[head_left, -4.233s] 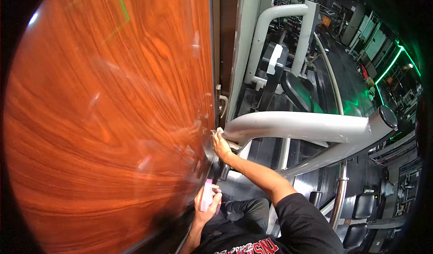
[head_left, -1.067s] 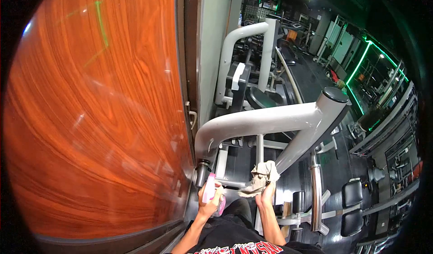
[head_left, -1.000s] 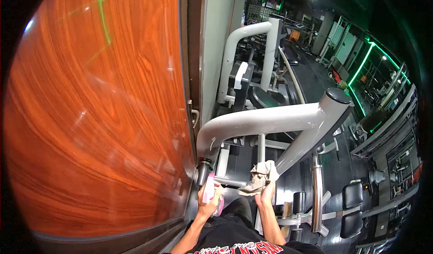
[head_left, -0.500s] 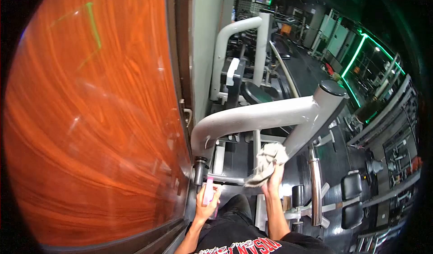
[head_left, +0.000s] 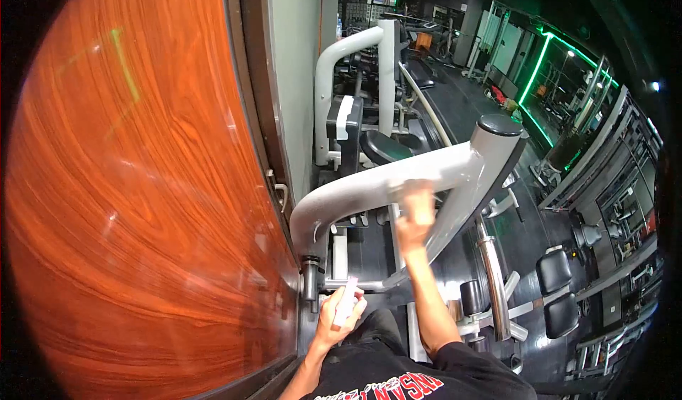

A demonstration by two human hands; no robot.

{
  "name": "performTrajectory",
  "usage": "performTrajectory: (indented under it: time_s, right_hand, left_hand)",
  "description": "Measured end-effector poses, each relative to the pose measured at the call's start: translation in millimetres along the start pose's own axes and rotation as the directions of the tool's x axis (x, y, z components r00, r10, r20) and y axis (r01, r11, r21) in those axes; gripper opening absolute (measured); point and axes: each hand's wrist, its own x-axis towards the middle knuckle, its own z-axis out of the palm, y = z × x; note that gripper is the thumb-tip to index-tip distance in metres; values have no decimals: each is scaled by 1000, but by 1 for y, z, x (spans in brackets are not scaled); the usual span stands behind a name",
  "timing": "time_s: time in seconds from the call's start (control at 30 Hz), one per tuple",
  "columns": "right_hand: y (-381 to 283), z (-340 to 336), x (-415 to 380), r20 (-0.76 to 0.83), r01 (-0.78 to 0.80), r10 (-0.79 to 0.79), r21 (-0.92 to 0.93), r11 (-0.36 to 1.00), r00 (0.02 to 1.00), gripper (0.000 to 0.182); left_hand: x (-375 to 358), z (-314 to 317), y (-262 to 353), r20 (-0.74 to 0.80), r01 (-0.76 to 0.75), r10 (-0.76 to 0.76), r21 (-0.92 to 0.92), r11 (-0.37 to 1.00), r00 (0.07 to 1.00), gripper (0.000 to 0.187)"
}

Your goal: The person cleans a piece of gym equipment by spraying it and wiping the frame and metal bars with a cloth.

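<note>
My left hand (head_left: 334,316) is low, in front of my body, closed around a spray bottle whose pale pink and white trigger head (head_left: 346,302) points up; the bottle's body is mostly hidden. On the curved grey tube frame (head_left: 355,192) of a gym machine, my right hand (head_left: 417,219) presses a cloth (head_left: 410,185) against the arched bar. Hand and cloth are smeared by motion, and only a blurred strip of the cloth shows.
A glossy wood-grain panel (head_left: 135,187) fills the left side, with a metal handle (head_left: 281,195) at its edge. Behind the frame stands another machine with a black seat (head_left: 383,146). Black pads (head_left: 553,271) and a chrome post (head_left: 493,286) are at the right.
My right hand has moved up with the cloth, from below the arched bar onto it. The left hand keeps the spray bottle low. The view has shifted slightly.
</note>
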Motion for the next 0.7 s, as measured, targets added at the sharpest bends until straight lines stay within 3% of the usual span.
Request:
performTrajectory:
  time_s: [0.07,0.13,0.2,0.27,0.3,0.33,0.37,0.4,0.47,0.5,0.53,0.63,0.7]
  right_hand:
    - [-30,4,-17,189,120,-160,208,971,969,47]
    - [-40,-9,-12,290,105,-181,261,960,940,44]
    - [-23,-26,4,186,117,-189,342,932,964,44]
    - [-3,-51,32,-65,234,-225,213,949,972,43]
    - [2,-64,51,-194,217,-184,168,962,964,46]
    - [19,-68,57,-275,112,-95,46,993,957,49]
    - [17,-69,76,-385,-9,27,49,999,922,51]
    - [12,-71,94,-356,-99,110,49,994,928,51]
    - [4,-58,99,-137,63,-94,-216,974,986,52]
    - [-12,-50,91,-2,80,-85,-321,944,996,52]
    - [-17,-35,79,39,101,-97,-104,989,994,50]
    - [-69,-17,48,192,183,-195,77,980,962,49]
    - [-80,-19,34,448,18,-190,361,933,873,55]
  left_hand:
    - [-2,0,-5,13,22,-22,-35,999,1000,16]
    - [-2,-1,-9,4,-71,71,26,997,997,16]
    - [-3,-2,-12,-18,-40,39,-14,999,999,17]
    - [-4,-2,-11,-32,-4,2,-55,998,999,17]
    - [-4,-3,-9,-25,29,-31,-82,996,999,16]
    - [-5,-3,-7,-17,64,-66,-108,992,998,16]
    - [-5,-4,-4,-17,65,-67,-108,992,998,16]
    - [-4,-4,-1,-21,62,-64,-84,995,998,15]
    - [-2,-5,1,-26,48,-49,-53,997,998,15]
    - [-1,-5,-1,-32,-4,2,-35,999,999,15]
    - [1,-6,-2,-38,-55,55,-16,998,998,14]
    - [2,-10,7,-45,-23,21,-41,999,999,13]
    - [3,-12,6,-68,-30,28,-33,999,997,14]
